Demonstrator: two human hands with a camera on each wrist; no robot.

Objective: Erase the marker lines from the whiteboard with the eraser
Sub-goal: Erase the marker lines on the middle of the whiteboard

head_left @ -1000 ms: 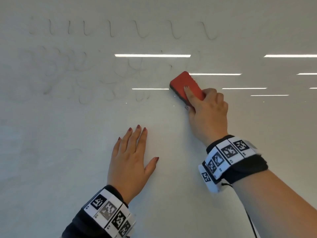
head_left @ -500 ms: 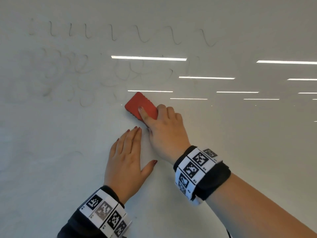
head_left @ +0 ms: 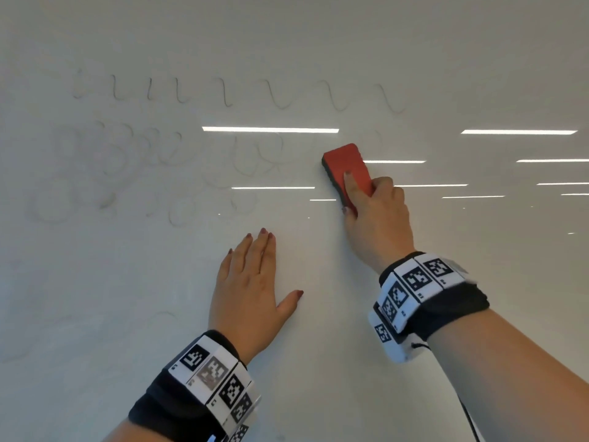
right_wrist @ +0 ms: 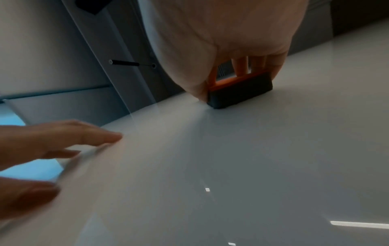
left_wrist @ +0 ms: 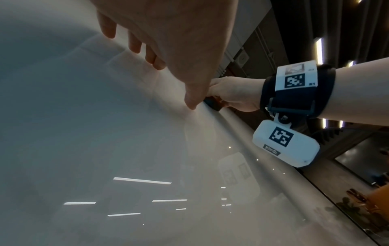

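Head view, lower middle of the frame: my left hand [head_left: 247, 290] lies flat on the whiteboard [head_left: 446, 314], fingers [head_left: 261, 250] straight and together, thumb out to the side, holding nothing. I read it as a brace only.

Further up, right of centre, my right hand [head_left: 377, 224] grips the eraser [head_left: 345, 165]; its fingers are curled over the red back and the thumb runs along the left edge. The right wrist view shows the dark felt pad of the eraser [right_wrist: 240, 90] sitting flat on the board with the fingers [right_wrist: 239, 66] arched above it.

I judge the eraser light and stiff in its red shell, soft only at the felt. The glossy board looks slick, so the felt should slide easily; the hold belongs on the shell's long sides, low enough to press evenly without tipping onto an edge.

Beyond it, toward the upper left of the frame, faint marker lines [head_left: 255, 161] remain: smudged loops in the middle band and a row of thin hooked strokes [head_left: 280, 94] above. Both call for firm passes, I think, since only ghost traces show.
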